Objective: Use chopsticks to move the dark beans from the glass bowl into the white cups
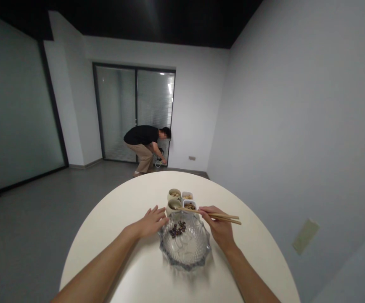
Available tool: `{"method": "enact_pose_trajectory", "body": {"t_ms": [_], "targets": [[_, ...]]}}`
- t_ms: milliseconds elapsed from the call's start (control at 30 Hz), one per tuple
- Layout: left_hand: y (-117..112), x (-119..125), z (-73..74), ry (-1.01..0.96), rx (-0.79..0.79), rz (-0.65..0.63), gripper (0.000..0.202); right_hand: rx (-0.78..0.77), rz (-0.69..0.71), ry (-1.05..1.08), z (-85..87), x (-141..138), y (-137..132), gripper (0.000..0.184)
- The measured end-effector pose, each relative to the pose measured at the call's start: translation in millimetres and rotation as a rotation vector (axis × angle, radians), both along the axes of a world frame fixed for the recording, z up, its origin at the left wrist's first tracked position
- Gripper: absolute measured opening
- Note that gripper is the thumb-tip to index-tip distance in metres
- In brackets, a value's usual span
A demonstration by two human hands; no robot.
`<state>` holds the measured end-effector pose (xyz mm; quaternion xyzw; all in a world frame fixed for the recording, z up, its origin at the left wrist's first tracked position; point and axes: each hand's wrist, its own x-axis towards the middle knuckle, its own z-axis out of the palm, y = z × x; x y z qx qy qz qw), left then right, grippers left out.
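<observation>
A pair of wooden chopsticks (223, 217) is held in my right hand (218, 225), and their tips reach left to the mouth of the nearer small cup (171, 210). Whether the tips pinch anything is too small to tell. My left hand (153, 221) rests with fingers spread beside that cup and the rim of a clear glass bowl (185, 266). Dark reddish-brown pieces (178, 229) lie in the bowl's far left part. Behind it are another cup (174, 192) with pale pieces and two small white dishes, the nearer dish (185, 203) holding brownish bits.
The round cream table (132, 269) carries all of these. Beyond its far edge a person (143, 136) in a black top bends toward the floor by the glass door (116, 113). A white wall (296, 139) runs along the right.
</observation>
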<state>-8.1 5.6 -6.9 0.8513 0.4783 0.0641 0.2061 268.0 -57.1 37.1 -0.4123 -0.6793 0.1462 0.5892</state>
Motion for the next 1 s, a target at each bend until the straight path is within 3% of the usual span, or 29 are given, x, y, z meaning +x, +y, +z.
{"method": "enact_pose_trajectory", "body": {"t_ms": [267, 533, 700, 900, 1000], "targets": [[2, -6, -4.7, -0.022, 0.007, -0.010, 0.061, -0.020, -0.072, 0.022, 7.2, 15, 0, 0.027], [4, -7, -8.8, -0.024, 0.009, -0.011, 0.059, -0.189, 0.101, -0.207, 12.2, 22, -3, 0.023], [2, -2, -3.6, -0.016, -0.004, -0.005, 0.058, -0.170, 0.185, -0.159, 5.5, 15, -1, 0.025], [1, -1, -2.3, -0.012, -0.001, -0.006, 0.057, -0.170, 0.122, -0.095, 7.1, 14, -3, 0.027], [1, -2, -2.9, -0.024, -0.002, -0.008, 0.058, -0.212, 0.167, -0.112, 10.2, 13, -7, 0.027]]}}
